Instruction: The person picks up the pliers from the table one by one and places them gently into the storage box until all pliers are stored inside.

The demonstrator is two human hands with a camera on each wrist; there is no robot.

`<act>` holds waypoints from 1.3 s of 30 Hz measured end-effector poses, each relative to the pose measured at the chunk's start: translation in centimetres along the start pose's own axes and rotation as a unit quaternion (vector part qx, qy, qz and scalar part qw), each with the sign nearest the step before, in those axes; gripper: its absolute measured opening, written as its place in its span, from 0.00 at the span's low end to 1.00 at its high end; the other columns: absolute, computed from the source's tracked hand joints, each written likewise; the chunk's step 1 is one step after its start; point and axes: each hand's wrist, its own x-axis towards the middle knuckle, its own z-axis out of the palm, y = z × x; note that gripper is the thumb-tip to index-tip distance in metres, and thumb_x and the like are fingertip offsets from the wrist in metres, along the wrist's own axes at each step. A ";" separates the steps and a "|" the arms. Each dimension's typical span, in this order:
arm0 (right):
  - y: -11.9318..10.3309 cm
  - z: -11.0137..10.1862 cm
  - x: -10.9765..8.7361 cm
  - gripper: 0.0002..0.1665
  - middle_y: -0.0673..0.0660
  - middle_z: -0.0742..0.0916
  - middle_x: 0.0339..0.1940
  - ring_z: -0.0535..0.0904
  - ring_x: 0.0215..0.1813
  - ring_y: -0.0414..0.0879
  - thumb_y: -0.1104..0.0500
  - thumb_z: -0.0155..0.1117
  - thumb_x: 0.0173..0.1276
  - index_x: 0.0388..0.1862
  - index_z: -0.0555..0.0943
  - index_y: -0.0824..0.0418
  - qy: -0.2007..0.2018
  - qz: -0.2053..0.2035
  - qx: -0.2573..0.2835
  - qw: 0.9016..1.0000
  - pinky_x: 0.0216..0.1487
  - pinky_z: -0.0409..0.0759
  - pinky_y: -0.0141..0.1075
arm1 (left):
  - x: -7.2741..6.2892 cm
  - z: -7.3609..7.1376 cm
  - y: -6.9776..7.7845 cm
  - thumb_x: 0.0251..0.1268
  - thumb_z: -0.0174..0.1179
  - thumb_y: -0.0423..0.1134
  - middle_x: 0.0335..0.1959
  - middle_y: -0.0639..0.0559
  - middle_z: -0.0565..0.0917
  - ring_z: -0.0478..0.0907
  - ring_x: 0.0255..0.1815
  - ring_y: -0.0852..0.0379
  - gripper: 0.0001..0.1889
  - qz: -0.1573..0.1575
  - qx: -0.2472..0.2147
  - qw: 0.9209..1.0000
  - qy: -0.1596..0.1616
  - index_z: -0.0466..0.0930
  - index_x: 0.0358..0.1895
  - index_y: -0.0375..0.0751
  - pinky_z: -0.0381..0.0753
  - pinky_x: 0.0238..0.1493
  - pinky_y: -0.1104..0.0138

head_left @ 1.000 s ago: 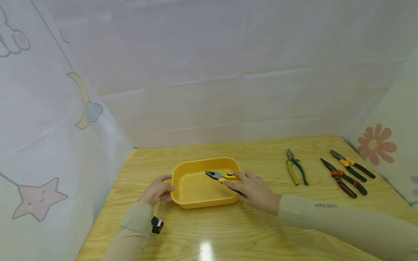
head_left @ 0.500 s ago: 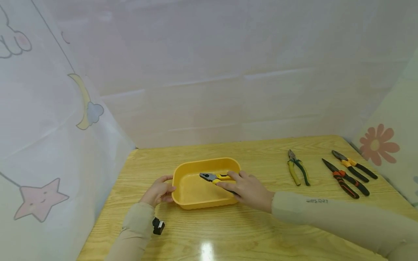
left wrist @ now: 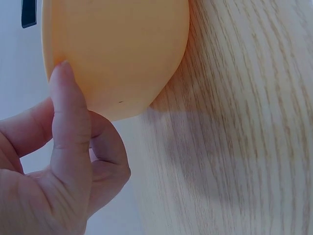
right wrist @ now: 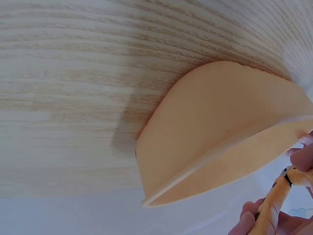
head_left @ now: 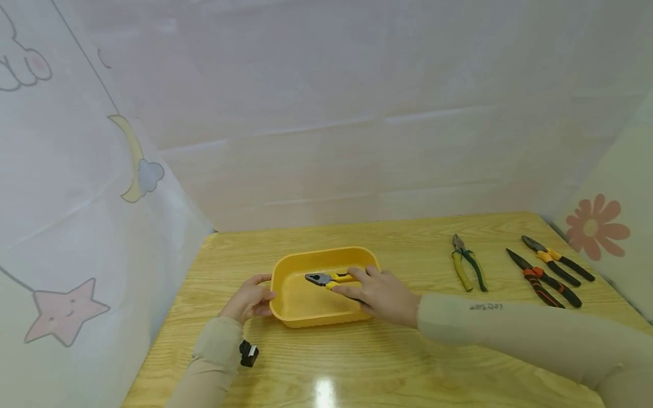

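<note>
A yellow plastic basin (head_left: 318,321) stands mid-table in the head view. My left hand (head_left: 250,298) grips its left end; in the left wrist view the thumb (left wrist: 69,107) lies over the rim, the other fingers bent on the outer side. My right hand (head_left: 386,296) holds combination pliers (head_left: 317,279) with yellow-and-black handles over the basin's inside, grey jaws pointing left and slightly parted. The right wrist view shows the handles (right wrist: 271,205) between the fingers, beside the basin's outer wall (right wrist: 205,112). The palm hides the handle ends.
To the right lie green-handled pliers (head_left: 468,266), long-nose pliers with red-and-black handles (head_left: 541,277) and pliers with orange-and-black handles (head_left: 556,260). A small black object (head_left: 249,354) shows beside the left wrist. Printed cloth walls (head_left: 306,181) border the wooden table.
My right hand has carried the pliers leftward and slightly lower, further over the basin. My left hand keeps its grip on the basin's end.
</note>
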 end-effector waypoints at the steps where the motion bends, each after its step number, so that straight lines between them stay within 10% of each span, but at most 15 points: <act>1: 0.0 0.0 0.1 0.35 0.61 0.78 0.55 0.71 0.34 0.47 0.58 0.74 0.59 0.66 0.75 0.44 -0.001 -0.001 0.000 1.000 0.18 0.65 0.30 | 0.0 0.0 0.0 0.67 0.52 0.21 0.32 0.44 0.80 0.78 0.20 0.59 0.29 -0.001 0.000 1.000 -0.001 0.58 0.71 0.30 0.79 0.17 0.71; 28: 1.6 1.1 2.7 0.29 0.61 0.80 0.55 0.69 0.30 0.47 0.61 0.67 0.63 0.64 0.79 0.43 -0.012 -0.070 0.027 0.997 0.22 0.65 0.30 | -0.1 0.1 0.3 0.67 0.52 0.21 0.33 0.39 0.79 0.78 0.21 0.58 0.29 -0.009 0.005 1.000 0.001 0.59 0.71 0.31 0.80 0.18 0.70; 39: 1.4 2.0 3.3 0.25 0.57 0.79 0.57 0.70 0.33 0.45 0.55 0.62 0.71 0.65 0.77 0.38 -0.079 -0.055 0.037 0.995 0.21 0.65 0.29 | 0.1 0.2 0.2 0.66 0.52 0.21 0.31 0.41 0.80 0.78 0.20 0.58 0.29 -0.008 0.004 1.000 0.005 0.59 0.71 0.32 0.79 0.18 0.69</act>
